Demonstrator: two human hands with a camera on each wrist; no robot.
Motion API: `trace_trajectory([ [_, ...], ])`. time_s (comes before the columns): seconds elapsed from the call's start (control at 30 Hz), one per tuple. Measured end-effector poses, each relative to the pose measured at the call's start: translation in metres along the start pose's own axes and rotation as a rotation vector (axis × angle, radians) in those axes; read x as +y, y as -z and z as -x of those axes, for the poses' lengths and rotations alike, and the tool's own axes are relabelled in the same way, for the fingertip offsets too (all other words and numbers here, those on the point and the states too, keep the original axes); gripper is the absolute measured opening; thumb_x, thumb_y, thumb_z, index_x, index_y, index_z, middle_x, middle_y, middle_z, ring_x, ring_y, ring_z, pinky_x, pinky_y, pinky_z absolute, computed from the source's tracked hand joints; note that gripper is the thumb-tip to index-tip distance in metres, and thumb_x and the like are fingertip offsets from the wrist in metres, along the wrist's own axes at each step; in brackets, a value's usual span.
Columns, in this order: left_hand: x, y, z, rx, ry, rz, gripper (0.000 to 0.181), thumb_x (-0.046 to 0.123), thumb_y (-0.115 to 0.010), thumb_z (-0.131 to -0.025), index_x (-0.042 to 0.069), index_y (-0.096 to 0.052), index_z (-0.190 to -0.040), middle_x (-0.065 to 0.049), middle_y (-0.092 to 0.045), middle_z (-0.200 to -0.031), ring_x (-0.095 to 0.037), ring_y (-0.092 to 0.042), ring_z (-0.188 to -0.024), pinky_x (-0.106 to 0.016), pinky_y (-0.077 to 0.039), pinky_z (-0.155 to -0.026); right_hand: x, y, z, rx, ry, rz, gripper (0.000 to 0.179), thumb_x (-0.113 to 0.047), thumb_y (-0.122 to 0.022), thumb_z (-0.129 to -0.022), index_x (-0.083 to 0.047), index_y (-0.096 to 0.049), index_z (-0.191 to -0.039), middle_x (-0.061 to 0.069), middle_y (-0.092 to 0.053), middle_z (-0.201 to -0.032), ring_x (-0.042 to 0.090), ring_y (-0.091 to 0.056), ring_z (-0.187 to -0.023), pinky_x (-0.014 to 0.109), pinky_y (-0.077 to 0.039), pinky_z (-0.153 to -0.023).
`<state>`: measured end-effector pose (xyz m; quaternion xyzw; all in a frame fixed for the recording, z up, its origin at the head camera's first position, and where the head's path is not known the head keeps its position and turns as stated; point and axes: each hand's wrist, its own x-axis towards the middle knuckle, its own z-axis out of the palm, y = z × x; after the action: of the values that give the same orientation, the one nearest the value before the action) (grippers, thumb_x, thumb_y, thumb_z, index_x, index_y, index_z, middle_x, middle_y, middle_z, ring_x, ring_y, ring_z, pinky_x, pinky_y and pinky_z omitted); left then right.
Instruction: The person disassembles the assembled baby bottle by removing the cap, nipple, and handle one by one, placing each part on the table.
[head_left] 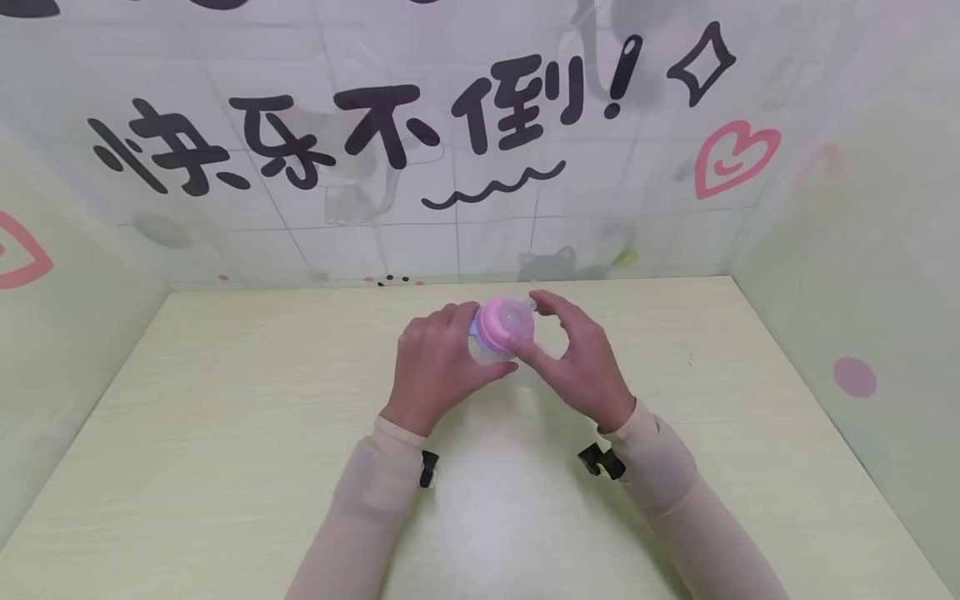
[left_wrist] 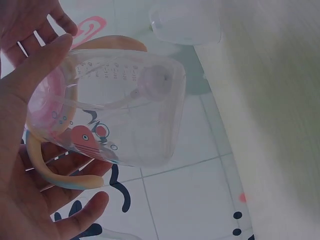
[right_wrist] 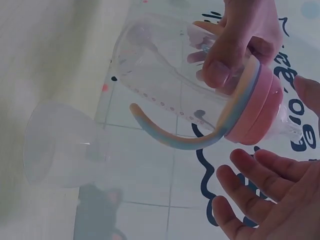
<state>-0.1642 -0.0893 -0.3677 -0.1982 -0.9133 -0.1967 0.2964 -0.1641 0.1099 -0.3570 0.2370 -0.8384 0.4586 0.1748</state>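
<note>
A clear baby bottle (right_wrist: 165,75) with a pink screw collar (right_wrist: 257,110) is tilted in the air, its transparent nipple (right_wrist: 292,129) pointing up and away from the base. My left hand (head_left: 435,367) grips the bottle just below the collar, thumb on one side and fingers on the other. A curved two-tone handle (right_wrist: 175,140) sticks out from the bottle's neck. Inside runs a straw with a weighted ball (left_wrist: 155,82) at its end. Around the collar and nipple, my right hand (head_left: 588,362) holds its fingers spread, the thumb overlapping the collar's edge in the head view.
A translucent cap (right_wrist: 62,150) stands on the pale wooden table (head_left: 247,417), beyond the bottle in the right wrist view. Printed film walls (head_left: 450,242) enclose the table at the back and both sides.
</note>
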Motion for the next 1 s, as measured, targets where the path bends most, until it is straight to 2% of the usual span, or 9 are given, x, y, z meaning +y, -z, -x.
trace_trajectory([
  [0.17,0.0048,-0.0009,0.0,0.007,-0.029,-0.031,0.069,0.06,-0.084,-0.066,0.006,-0.067,-0.106,-0.008,-0.071,-0.09,-0.025,-0.068,-0.073,-0.041,-0.055,-0.067,-0.0037,-0.0035,0.0028,0.051,-0.022,0.025,0.062,-0.033,-0.081,-0.082,-0.003,-0.06,-0.132,0.008,-0.066,-0.121,0.023,-0.059,-0.109,0.046,-0.046,-0.094],
  [0.37,0.0064,-0.0013,-0.0004,0.017,-0.047,-0.059,0.071,0.064,-0.08,-0.068,0.005,-0.067,-0.105,-0.009,-0.071,-0.088,-0.025,-0.068,-0.07,-0.041,-0.055,-0.065,-0.0056,-0.0069,0.0042,0.102,-0.02,0.066,0.057,-0.031,-0.085,-0.078,-0.002,-0.066,-0.123,0.009,-0.069,-0.113,0.024,-0.061,-0.103,0.044,-0.048,-0.089],
  [1.0,0.0084,0.0032,-0.0016,0.013,-0.071,-0.071,0.07,0.063,-0.08,-0.068,0.004,-0.068,-0.105,-0.008,-0.069,-0.085,-0.024,-0.065,-0.065,-0.037,-0.055,-0.06,-0.0072,-0.0053,0.0025,0.077,0.02,-0.008,0.051,-0.021,-0.086,-0.076,-0.001,-0.067,-0.119,0.01,-0.07,-0.114,0.023,-0.062,-0.106,0.042,-0.047,-0.088],
])
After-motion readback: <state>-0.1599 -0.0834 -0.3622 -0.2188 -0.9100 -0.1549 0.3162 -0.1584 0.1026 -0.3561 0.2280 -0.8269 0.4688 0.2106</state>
